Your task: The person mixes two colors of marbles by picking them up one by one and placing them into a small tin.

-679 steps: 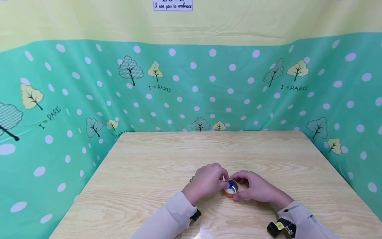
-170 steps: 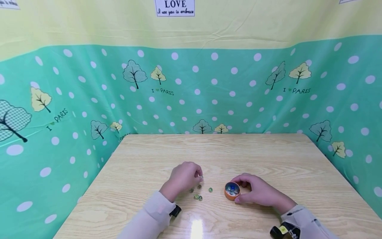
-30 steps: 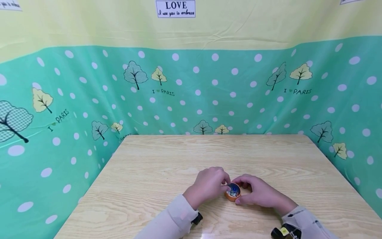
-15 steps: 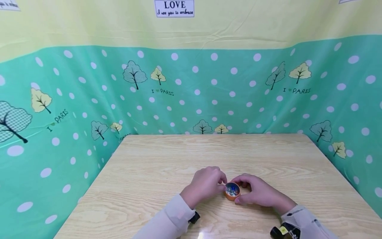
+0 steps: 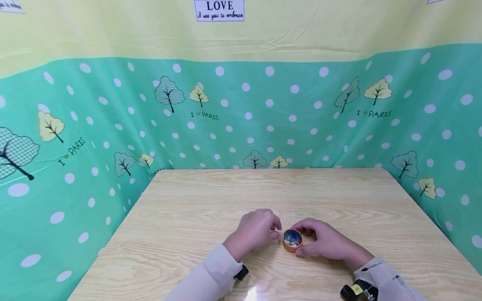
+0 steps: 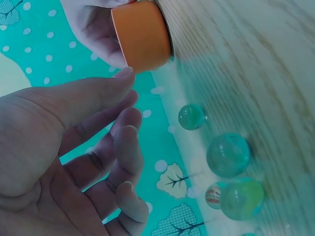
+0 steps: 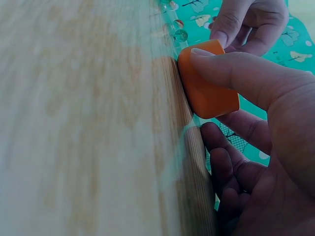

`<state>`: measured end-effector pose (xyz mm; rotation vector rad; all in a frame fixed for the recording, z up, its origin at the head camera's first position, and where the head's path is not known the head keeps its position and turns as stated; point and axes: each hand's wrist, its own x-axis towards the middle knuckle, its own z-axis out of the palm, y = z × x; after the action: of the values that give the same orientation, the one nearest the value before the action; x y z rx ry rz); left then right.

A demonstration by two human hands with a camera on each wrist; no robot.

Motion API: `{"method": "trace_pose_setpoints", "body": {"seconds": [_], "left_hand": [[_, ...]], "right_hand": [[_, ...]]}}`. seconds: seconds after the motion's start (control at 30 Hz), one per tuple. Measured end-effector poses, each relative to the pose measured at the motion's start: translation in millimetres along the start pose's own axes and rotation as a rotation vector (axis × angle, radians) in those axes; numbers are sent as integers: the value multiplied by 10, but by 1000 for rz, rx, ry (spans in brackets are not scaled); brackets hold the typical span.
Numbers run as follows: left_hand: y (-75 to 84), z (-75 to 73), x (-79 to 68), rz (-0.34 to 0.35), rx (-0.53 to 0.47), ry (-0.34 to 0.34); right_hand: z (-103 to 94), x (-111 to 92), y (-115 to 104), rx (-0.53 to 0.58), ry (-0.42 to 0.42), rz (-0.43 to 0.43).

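Observation:
A small round orange cup stands upright on the table, with several blue and clear glass marbles inside. My right hand holds the cup from its right side, thumb near and fingers far; the right wrist view shows the thumb pressed on the orange wall. Just left of the cup is my left hand, fingers loosely bent and nothing between them. Its thumb tip appears close to the cup wall in the left wrist view; contact is unclear. Loose greenish marbles lie on the table there, mostly hidden by the left hand in the head view.
A light wood table extends behind and to both sides of the hands. Dotted green and yellow cloth hangs round its back and sides. Black cameras are strapped to both wrists.
Earlier, my left hand picked among loose marbles, then reached its fingers over the cup's rim. It has since drawn back left, empty. More marbles lie inside the cup. The right hand keeps its hold.

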<state>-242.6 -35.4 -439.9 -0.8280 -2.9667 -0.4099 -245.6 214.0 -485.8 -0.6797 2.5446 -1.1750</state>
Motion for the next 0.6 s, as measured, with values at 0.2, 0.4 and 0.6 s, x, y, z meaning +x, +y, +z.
{"method": "trace_pose_setpoints", "body": {"seconds": [0.2, 0.4, 0.6], "left_hand": [[-41, -1, -28, -3, 4, 2], [-75, 3, -55, -26, 2, -15], [-94, 14, -68, -37, -10, -33]], "right_hand": [[-4, -1, -12, -4, -3, 10], [-11, 7, -17, 0, -6, -4], [-23, 6, -21, 19, -8, -12]]}}
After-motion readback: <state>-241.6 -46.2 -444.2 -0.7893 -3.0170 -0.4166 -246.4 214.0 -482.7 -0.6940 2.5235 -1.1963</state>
